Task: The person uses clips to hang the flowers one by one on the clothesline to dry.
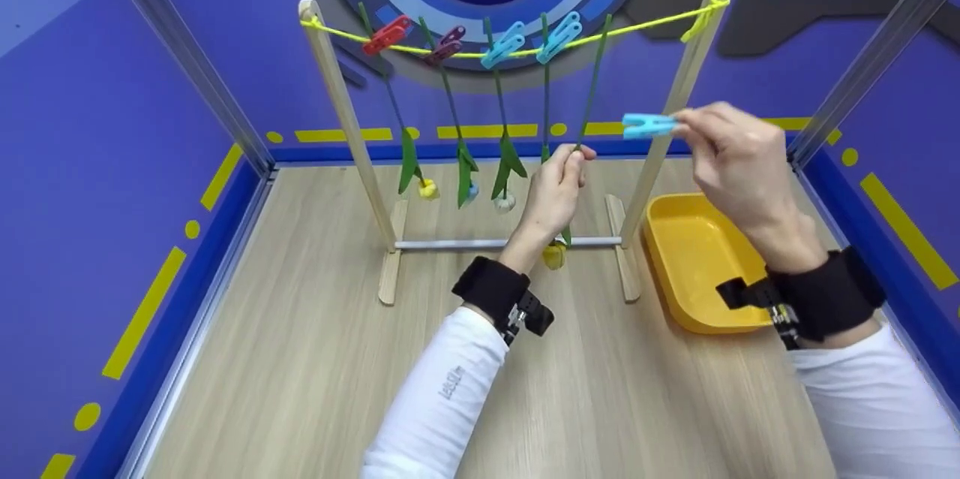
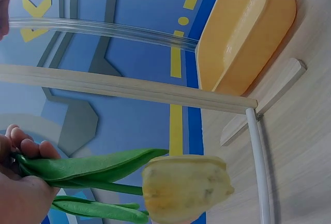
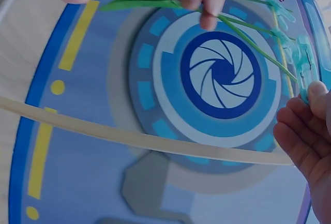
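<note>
My left hand (image 1: 556, 186) grips the green stem of an upside-down artificial tulip, whose yellow bloom (image 2: 186, 189) hangs below the fist. The stem's upper end (image 1: 602, 32) crosses the yellow string (image 1: 649, 26) at the right of the hung flowers. Off to the right, in front of the wooden post, my right hand (image 1: 739, 164) pinches a light blue clothespin (image 1: 646, 126) between thumb and fingers. Several tulips hang head-down under a red clothespin (image 1: 387, 34), a maroon one (image 1: 445, 46) and two light blue ones (image 1: 559, 37). My left hand hides the fourth bloom in the head view.
The string is tied between two wooden posts (image 1: 337, 103) with feet on the table (image 1: 300, 359), joined low by a pale bar (image 1: 450, 245). A yellow basin (image 1: 679, 299) stands right of the rack, partly behind my right forearm. Patterned panels surround the table.
</note>
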`<state>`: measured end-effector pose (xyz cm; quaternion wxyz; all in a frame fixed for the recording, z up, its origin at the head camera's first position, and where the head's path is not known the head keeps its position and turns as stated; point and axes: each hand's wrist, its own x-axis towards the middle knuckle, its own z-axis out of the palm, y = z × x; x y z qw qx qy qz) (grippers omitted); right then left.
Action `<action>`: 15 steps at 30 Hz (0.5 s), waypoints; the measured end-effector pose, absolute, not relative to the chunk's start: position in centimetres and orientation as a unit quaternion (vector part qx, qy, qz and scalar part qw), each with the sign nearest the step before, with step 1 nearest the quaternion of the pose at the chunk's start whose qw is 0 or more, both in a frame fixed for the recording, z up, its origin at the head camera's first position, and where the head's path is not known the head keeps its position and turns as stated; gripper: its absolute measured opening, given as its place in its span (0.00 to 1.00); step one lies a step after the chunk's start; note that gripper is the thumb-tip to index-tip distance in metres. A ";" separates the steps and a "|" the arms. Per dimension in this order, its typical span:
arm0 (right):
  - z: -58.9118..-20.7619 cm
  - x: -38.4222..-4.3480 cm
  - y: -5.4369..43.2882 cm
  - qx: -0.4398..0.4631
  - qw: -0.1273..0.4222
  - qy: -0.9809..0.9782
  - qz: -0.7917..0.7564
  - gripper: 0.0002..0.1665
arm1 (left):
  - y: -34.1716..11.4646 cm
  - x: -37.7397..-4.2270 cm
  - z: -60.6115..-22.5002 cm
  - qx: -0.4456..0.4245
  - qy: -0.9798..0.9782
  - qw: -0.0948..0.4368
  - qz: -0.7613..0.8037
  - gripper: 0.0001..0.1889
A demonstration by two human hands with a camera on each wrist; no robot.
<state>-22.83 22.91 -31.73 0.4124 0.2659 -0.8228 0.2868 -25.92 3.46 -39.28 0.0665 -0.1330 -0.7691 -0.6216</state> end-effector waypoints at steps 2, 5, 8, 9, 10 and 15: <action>-30.7 -23.1 22.8 0.263 0.410 -0.829 0.275 0.10 | 3.4 -25.9 -39.3 -0.133 -0.768 0.068 -0.623 0.16; -29.6 -23.6 22.7 0.263 0.404 -0.838 0.255 0.13 | 3.5 -25.8 -39.4 -0.132 -0.770 0.067 -0.620 0.16; -29.0 -24.1 22.5 0.263 0.391 -0.848 0.242 0.15 | 3.5 -25.8 -39.4 -0.132 -0.775 0.071 -0.613 0.16; -28.8 -24.3 22.4 0.262 0.388 -0.850 0.242 0.15 | 3.5 -25.8 -39.4 -0.133 -0.777 0.073 -0.611 0.16; -28.6 -24.4 22.3 0.261 0.385 -0.851 0.243 0.15 | 3.5 -25.8 -39.3 -0.132 -0.777 0.076 -0.610 0.16; -27.9 -24.7 21.7 0.256 0.378 -0.857 0.241 0.16 | 3.6 -25.8 -39.3 -0.130 -0.776 0.081 -0.611 0.16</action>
